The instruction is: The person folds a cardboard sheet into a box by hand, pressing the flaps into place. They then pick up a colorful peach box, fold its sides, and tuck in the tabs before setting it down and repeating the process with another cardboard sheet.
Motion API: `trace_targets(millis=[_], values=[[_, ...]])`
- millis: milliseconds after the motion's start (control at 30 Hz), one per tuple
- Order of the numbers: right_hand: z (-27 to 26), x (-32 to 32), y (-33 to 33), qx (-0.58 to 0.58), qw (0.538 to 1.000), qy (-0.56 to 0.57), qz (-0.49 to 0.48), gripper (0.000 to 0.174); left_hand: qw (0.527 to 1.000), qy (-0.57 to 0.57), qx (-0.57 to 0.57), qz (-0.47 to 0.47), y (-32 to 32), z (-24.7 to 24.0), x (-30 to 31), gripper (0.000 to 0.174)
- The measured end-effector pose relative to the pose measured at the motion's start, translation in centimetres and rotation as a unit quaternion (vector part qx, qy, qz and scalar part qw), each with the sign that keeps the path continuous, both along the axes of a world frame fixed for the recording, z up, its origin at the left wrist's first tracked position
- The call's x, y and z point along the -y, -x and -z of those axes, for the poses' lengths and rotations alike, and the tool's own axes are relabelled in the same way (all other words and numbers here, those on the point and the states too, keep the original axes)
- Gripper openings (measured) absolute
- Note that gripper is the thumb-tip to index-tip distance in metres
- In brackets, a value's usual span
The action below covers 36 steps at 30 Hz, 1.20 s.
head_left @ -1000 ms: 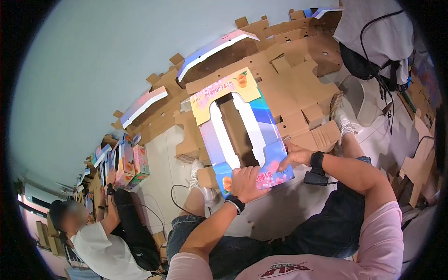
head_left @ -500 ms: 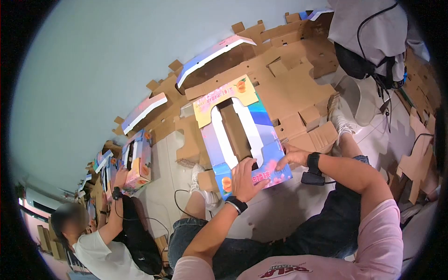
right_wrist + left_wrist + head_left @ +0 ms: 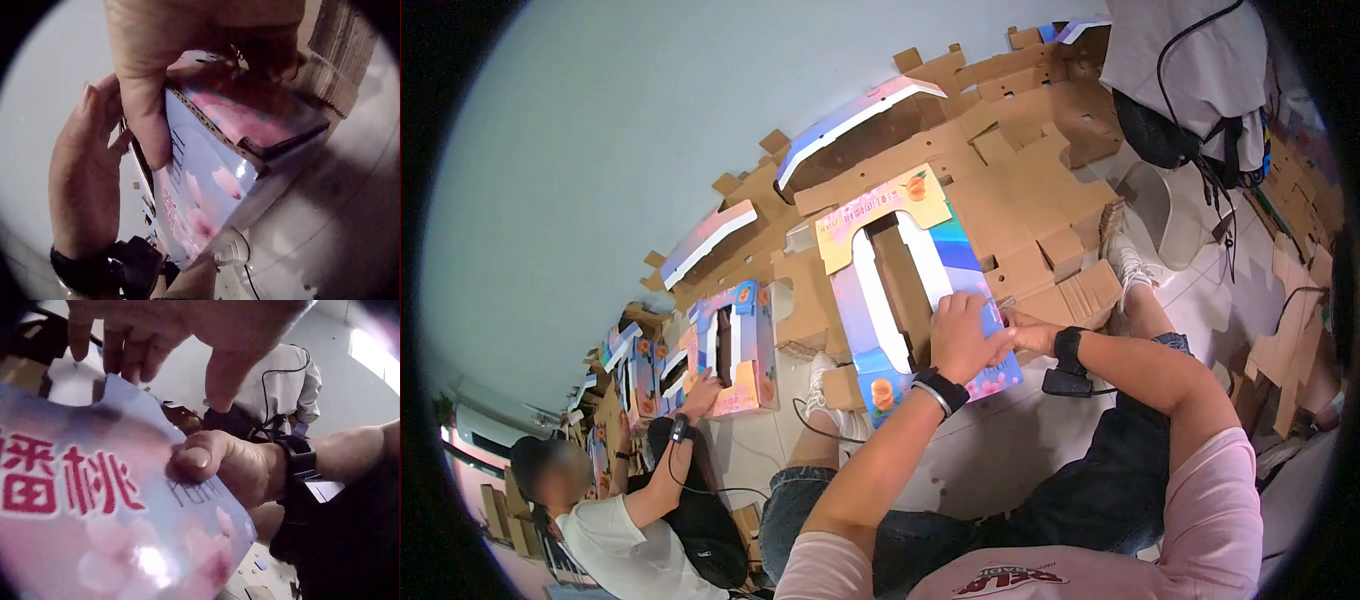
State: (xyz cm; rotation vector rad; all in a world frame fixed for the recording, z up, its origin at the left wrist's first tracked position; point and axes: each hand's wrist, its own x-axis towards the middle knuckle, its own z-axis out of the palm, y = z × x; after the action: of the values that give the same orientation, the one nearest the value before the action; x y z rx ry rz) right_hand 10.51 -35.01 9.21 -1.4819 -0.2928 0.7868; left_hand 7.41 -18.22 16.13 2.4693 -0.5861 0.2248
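A printed cardboard box (image 3: pixel 852 300) with a long cut-out in its top stands between the person's feet, peach and blossom pictures on it. The left hand (image 3: pixel 965 335) lies over the top panel's right part, fingers extended. At the box's near right corner the right hand (image 3: pixel 1032 338) grips the edge, thumb on the printed top panel (image 3: pixel 75 519). Seen from the right wrist, the right thumb (image 3: pixel 147 125) presses the top near a raw cardboard edge, and the fingers reach round the side. The left hand (image 3: pixel 84 181) stands beside it there.
Brown flattened cardboard (image 3: pixel 1030 180) lies beyond the box, with printed strips (image 3: pixel 855 115) by the wall. At left another person (image 3: pixel 615 520) touches a similar printed box (image 3: pixel 735 350). A chair (image 3: pixel 1165 215) and a hanging grey garment (image 3: pixel 1185 70) are at the upper right.
The left hand has moved right and up across the box top, close to the right hand. The other person's printed box has shifted right and now shows its cut-out top.
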Motion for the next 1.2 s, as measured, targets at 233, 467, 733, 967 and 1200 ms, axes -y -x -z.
trace_targets(millis=[233,467,733,967,1200], values=[[-1.4,0.4,0.5,0.094,0.990,0.097,-0.034,0.042,0.988,-0.124,0.019,-0.092,-0.4,0.7,1.9,0.051],[-1.8,0.3,0.7,0.045,0.980,0.194,-0.010,0.039,0.983,-0.145,-0.036,-0.104,-0.4,0.9,1.5,0.045],[-2.2,0.2,0.3,-0.077,0.993,0.026,-0.081,0.062,0.985,-0.103,-0.062,-0.123,-1.7,1.8,0.9,0.044],[-5.8,1.2,2.0,-0.148,0.953,0.185,-0.189,0.094,0.982,-0.075,-0.110,-0.135,-2.0,1.6,0.5,0.045],[-2.5,0.6,4.4,-0.221,0.969,0.072,-0.087,0.095,0.984,-0.061,-0.102,-0.135,-1.5,1.8,0.5,0.043]])
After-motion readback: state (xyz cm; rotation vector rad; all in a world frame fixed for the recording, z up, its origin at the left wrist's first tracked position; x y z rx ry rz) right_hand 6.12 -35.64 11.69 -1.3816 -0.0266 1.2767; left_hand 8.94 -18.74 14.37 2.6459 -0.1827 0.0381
